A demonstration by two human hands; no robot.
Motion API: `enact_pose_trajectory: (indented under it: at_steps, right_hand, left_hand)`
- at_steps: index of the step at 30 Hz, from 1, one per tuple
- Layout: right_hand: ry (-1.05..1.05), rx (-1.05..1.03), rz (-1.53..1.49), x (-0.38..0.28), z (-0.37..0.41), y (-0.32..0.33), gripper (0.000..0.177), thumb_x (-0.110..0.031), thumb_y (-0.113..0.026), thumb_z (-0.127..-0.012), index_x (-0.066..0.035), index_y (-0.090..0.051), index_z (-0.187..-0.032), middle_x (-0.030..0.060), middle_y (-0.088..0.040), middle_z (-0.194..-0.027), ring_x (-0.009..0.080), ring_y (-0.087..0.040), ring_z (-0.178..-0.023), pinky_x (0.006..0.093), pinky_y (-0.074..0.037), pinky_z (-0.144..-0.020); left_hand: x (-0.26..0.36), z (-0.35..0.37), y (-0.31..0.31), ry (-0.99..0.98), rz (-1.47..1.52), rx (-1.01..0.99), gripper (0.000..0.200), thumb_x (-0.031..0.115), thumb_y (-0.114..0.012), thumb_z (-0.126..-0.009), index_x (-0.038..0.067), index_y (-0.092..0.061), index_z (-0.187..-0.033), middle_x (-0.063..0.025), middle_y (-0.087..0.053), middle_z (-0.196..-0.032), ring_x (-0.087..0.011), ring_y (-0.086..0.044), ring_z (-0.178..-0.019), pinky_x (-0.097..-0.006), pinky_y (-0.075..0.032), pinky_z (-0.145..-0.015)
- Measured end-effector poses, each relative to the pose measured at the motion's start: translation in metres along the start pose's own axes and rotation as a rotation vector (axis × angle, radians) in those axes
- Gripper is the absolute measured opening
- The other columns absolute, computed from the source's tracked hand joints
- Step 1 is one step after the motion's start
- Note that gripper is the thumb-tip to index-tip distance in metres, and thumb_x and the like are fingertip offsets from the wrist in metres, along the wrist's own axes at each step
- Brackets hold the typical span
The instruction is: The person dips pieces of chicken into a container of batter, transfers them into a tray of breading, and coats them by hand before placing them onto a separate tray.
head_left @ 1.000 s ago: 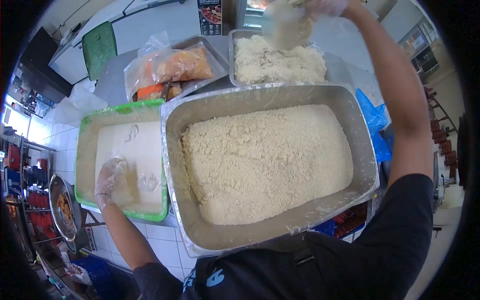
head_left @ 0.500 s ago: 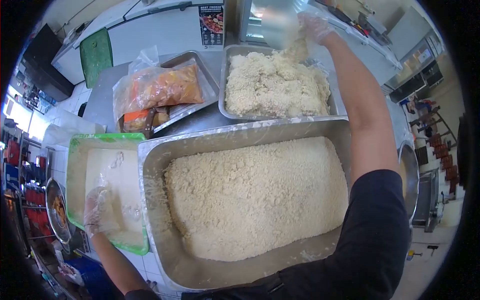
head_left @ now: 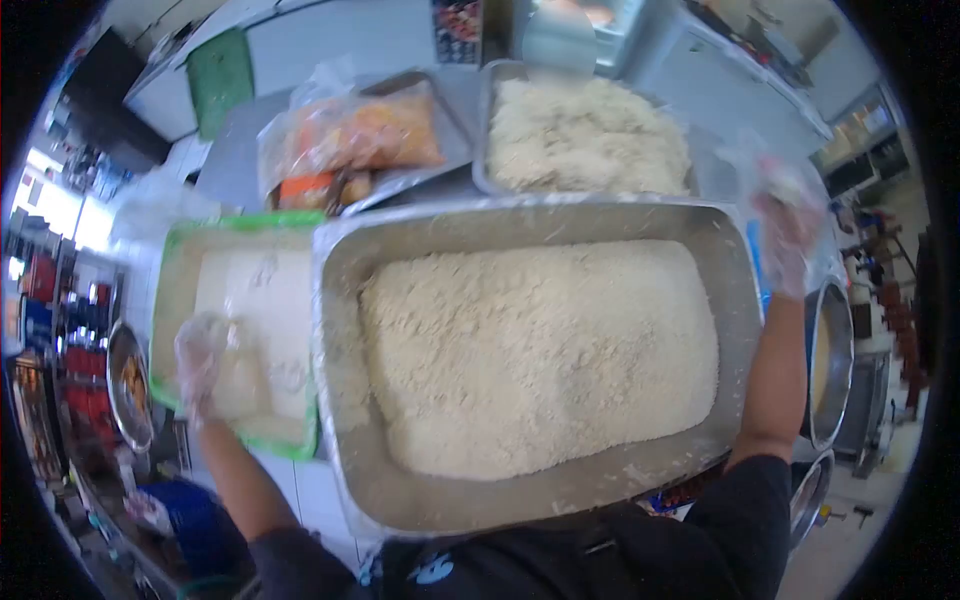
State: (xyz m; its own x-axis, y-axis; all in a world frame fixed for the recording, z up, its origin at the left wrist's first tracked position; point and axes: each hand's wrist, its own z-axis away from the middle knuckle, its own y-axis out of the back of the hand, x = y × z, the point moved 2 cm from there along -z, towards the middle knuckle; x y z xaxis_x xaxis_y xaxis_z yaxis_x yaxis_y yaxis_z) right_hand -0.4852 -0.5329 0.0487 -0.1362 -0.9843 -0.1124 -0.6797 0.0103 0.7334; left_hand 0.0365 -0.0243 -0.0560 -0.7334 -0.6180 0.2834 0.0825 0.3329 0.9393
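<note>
Head view: pulled right hand (head_left: 785,225) back from far tray (head_left: 484,140) to right rim of pan (head_left: 737,300), fingers blurred, cannot tell grip; kept left hand (head_left: 200,360), fingers loosely open, in green tray (head_left: 240,222).

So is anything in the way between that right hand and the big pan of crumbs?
Nothing visible. The right hand is raised just outside the right rim of the big pan, with only air between them, and the crumbs lie uncovered. The left hand is over in the green tray on the other side.
</note>
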Motion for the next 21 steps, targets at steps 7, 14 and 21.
enact_pose_trajectory:
  at_steps: [7,14,21]
  right_hand:
    - [0.073,-0.285,0.132,-0.185,-0.001,-0.024,0.048,-0.027,-0.037,-0.089,-0.008,-0.025,-0.131,0.0150,-0.044,-0.124,0.0302,-0.050,-0.104,0.0399,-0.044,-0.085]
    - [-0.135,-0.532,0.336,-0.242,-0.019,-0.018,0.054,-0.032,-0.034,-0.089,-0.008,-0.017,-0.135,0.0124,-0.047,-0.122,0.0323,-0.055,-0.096,0.0407,-0.048,-0.079]
    - [-0.666,-0.519,0.366,-0.229,0.007,-0.009,0.050,-0.033,-0.033,-0.090,-0.005,-0.025,-0.131,0.0163,-0.050,-0.116,0.0295,-0.057,-0.090,0.0378,-0.049,-0.074]
  left_hand:
    - [0.005,-0.004,0.023,-0.007,0.260,-0.186,0.045,0.012,-0.067,-0.065,0.002,-0.054,-0.106,-0.0097,-0.060,-0.092,-0.0125,-0.055,-0.079,-0.0264,-0.044,-0.071]
    - [-0.005,-0.015,0.028,0.077,-0.327,-0.591,0.050,0.016,-0.064,-0.060,0.012,-0.053,-0.109,-0.0125,-0.057,-0.105,-0.0301,-0.053,-0.097,-0.0369,-0.043,-0.080]
    - [-0.048,-0.051,-0.012,-0.071,-0.311,-0.441,0.030,0.022,-0.052,-0.072,0.004,-0.060,-0.095,-0.0181,-0.058,-0.099,-0.0315,-0.056,-0.095,-0.0389,-0.045,-0.079]
